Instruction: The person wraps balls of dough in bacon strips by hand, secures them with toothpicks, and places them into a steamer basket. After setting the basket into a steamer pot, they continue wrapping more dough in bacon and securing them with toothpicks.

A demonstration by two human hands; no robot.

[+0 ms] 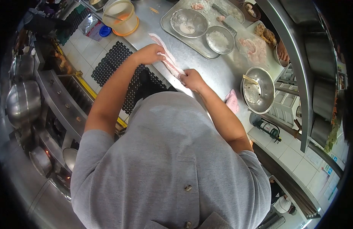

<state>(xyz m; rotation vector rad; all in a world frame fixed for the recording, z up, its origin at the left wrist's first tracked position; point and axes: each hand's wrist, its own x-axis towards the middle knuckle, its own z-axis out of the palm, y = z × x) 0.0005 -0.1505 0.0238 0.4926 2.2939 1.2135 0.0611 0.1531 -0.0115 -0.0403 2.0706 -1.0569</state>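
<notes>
A long pale pink-and-white strip of raw meat [171,65], which looks like bacon, lies slantwise along the near edge of the steel table [218,76]. My left hand [149,54] closes its fingertips on the strip's near side, about midway along. At the strip's right end, my right hand [193,80] has its fingers curled round the meat. The strip's far end rests loose on the metal beyond my left hand. My right fingertips are partly hidden.
Back right, a metal tray [168,26] carries bowls of white powder. A steel bowl [270,93] with a strainer and pink cloth [232,101] lie right. A bucket [121,19] stands at the left corner. Another person's hand [283,53] is far right. Behind are stove pots [41,160].
</notes>
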